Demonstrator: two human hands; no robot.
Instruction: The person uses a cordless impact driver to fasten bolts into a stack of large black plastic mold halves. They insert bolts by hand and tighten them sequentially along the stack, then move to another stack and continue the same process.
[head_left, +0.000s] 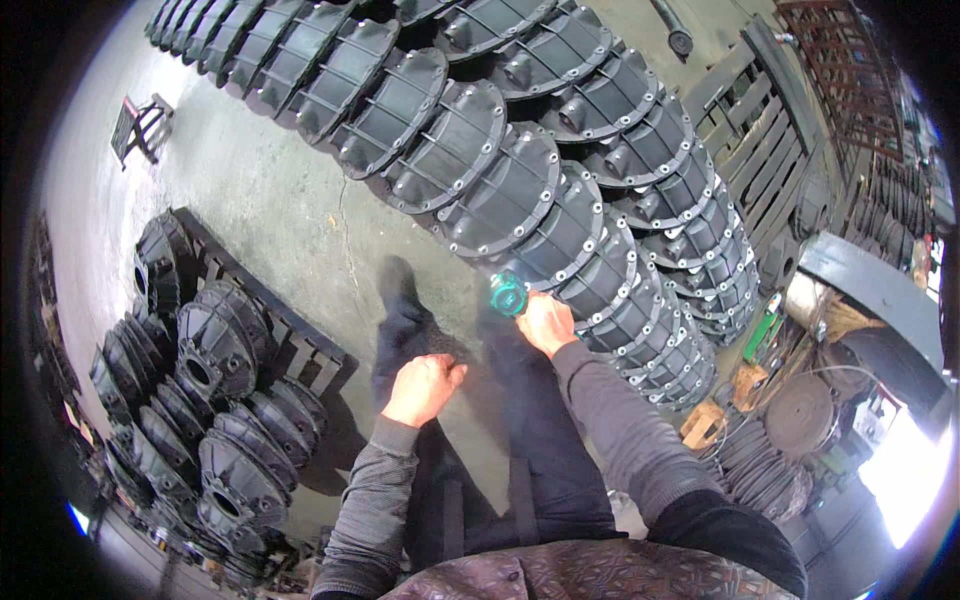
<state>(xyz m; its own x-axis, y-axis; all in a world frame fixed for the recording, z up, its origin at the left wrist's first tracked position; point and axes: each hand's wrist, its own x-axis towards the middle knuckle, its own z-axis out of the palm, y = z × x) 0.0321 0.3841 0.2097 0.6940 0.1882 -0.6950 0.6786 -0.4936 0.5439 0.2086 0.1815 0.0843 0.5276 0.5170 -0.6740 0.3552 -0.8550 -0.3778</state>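
Observation:
My right hand point(547, 323) is closed round a teal handheld tool point(508, 293) with a round, glassy-looking end. Its exact kind is not plain; a pale glow shows beside it. The tool is close to the near side of a long row of dark grey ribbed metal housings point(505, 190), whose round flanges carry bolt holes along the rim. Whether it touches them I cannot tell. My left hand point(422, 390) hangs over my legs with the fingers curled in and the thumb sticking out to the right. Nothing shows in it.
More flanged housings point(218, 350) stand stacked at the left by a dark slatted pallet point(318, 350). A small folding stand point(140, 130) is on the concrete floor at the far left. Wooden pallets point(775, 150), wooden blocks point(704, 424) and coiled cable point(765, 478) lie at the right.

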